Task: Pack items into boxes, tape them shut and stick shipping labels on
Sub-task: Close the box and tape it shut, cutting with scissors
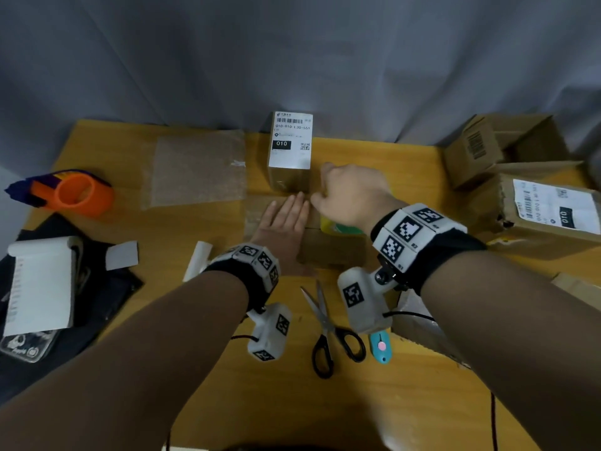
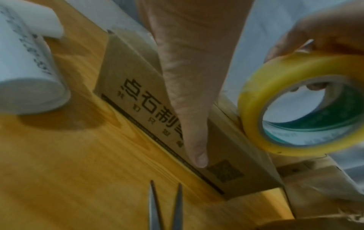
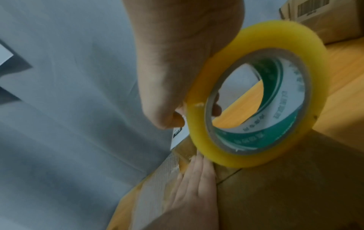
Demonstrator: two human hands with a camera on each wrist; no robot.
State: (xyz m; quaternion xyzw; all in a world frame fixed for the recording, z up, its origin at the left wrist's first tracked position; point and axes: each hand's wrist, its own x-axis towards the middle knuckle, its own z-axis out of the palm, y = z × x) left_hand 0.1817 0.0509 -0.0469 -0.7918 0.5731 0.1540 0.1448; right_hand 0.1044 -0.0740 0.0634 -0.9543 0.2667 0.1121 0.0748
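A small brown cardboard box point(image 1: 331, 247) lies at the table's middle, its flaps closed. My left hand point(image 1: 286, 219) presses flat on its top with straight fingers point(image 3: 194, 174); its thumb point(image 2: 197, 140) hangs down the printed side of the box point(image 2: 138, 87). My right hand point(image 1: 351, 193) grips a yellow roll of clear tape point(image 3: 256, 96), fingers through the core, and holds it on edge on the box's far end beside the left fingertips. The tape roll point(image 2: 303, 101) shows a green and white core. A finished box with a white shipping label point(image 1: 290, 141) stands just behind.
Scissors point(image 1: 328, 330) and a blue cutter point(image 1: 380, 346) lie near the front edge. An orange tape dispenser point(image 1: 76, 192), bubble wrap point(image 1: 198, 167) and a label roll point(image 1: 42, 284) are at the left. More boxes point(image 1: 540, 203) stack at the right. A paper roll point(image 2: 29, 70) lies left of the box.
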